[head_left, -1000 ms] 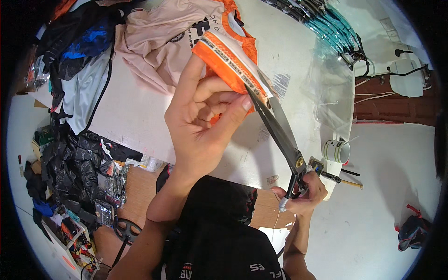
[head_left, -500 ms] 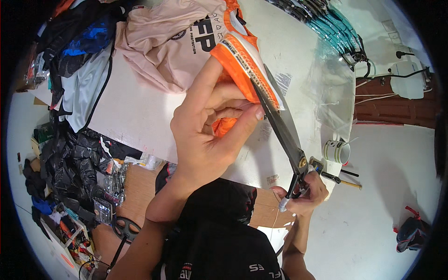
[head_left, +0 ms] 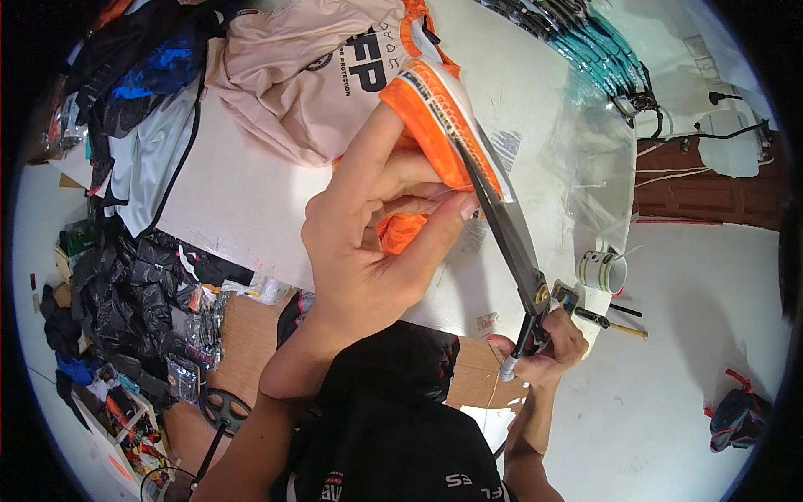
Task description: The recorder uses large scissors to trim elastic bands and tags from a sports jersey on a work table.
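Note:
My left hand (head_left: 360, 251) is raised over the table with the orange fabric edge (head_left: 418, 121) stretched across its fingertips. Zigzag stitching and a printed tape run along this edge, with a white border beside them. More orange cloth hangs below the curled fingers. At the right, my right hand (head_left: 556, 351) grips the handles of large black scissors (head_left: 514, 247). Their long blades point up and away, slightly parted, and reach the fabric edge just past my left thumb. A thin loose thread shows near that thumb. Whether the blades enclose any cloth is hard to tell.
On the white table (head_left: 251, 213) lies a pale pink shirt (head_left: 276, 84) with orange trim. Dark and white garments (head_left: 159, 151) are heaped at the left, above black plastic bags (head_left: 134, 293). Teal packaged items (head_left: 585, 63) sit far right; a white cup-like roll (head_left: 602, 272) stands near the right edge.
The scissor blades have come a little closer together along the fabric edge. My left hand and the orange cloth have shifted only slightly.

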### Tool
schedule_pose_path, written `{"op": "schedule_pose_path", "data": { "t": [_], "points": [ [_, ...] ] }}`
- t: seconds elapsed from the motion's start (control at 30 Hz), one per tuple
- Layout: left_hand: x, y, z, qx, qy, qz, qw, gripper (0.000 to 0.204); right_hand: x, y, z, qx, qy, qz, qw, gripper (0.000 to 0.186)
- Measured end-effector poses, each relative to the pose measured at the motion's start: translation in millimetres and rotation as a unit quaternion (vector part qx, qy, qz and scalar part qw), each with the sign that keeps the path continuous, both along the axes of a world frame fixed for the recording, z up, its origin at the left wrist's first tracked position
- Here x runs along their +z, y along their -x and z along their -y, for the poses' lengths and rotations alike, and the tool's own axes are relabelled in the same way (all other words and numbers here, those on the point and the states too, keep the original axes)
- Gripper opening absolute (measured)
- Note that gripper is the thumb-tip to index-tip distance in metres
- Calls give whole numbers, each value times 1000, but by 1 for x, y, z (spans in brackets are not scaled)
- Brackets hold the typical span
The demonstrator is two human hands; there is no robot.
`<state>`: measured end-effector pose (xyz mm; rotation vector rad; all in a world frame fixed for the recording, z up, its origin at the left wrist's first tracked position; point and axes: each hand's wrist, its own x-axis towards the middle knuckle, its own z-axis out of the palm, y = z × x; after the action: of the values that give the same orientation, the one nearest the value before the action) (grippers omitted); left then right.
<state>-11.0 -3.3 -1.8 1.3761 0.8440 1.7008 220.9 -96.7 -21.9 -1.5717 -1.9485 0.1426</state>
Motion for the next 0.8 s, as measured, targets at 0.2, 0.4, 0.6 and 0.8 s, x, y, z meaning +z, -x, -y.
{"op": "schedule_pose_path", "data": {
  "t": [0.2,0.4,0.6,0.8],
  "points": [
    [1,0,0,-4,-6,-9,1000,67,-2,-3,0,8,-12,1,1000,49],
    [0,2,0,-4,-13,-20,1000,66,-4,-5,1,10,-12,1,1000,51],
    [3,-3,2,-2,12,2,1000,67,-14,-7,1,21,-82,-19,996,53],
    [0,-1,1,-33,7,40,999,70,-5,-5,4,9,-10,2,1000,54]
  ]
}}
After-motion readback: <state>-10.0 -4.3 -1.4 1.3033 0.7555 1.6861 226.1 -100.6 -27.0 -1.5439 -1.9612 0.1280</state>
